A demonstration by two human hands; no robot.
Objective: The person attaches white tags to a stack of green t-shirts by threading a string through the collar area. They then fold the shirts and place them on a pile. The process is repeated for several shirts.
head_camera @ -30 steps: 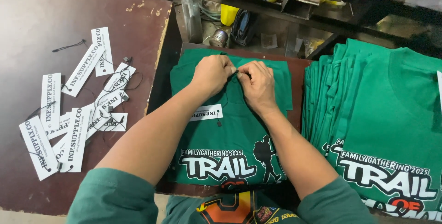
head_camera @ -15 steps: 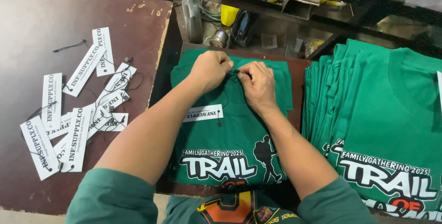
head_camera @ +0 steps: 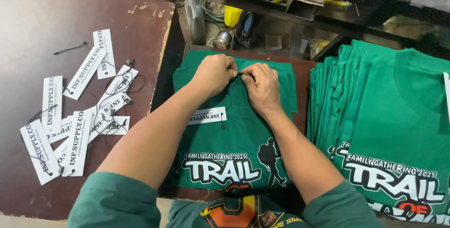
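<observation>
Garment finishing workshop. Evidence: a stack of folded green printed shirts [head_camera: 389, 115] at right, loose white paper tags [head_camera: 75, 111] with strings on a worn brown worktable [head_camera: 56, 17], tools and clutter [head_camera: 243, 17] behind the bench.

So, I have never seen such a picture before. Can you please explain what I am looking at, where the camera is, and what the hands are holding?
The camera sits on a person's head and looks down at their own two bare hands. The left hand and right hand meet at the collar of a folded green shirt and pinch a thin black string. A white paper tag lies on that shirt. More white tags lie scattered on the brown table. A stack of green shirts lies on the right.
</observation>
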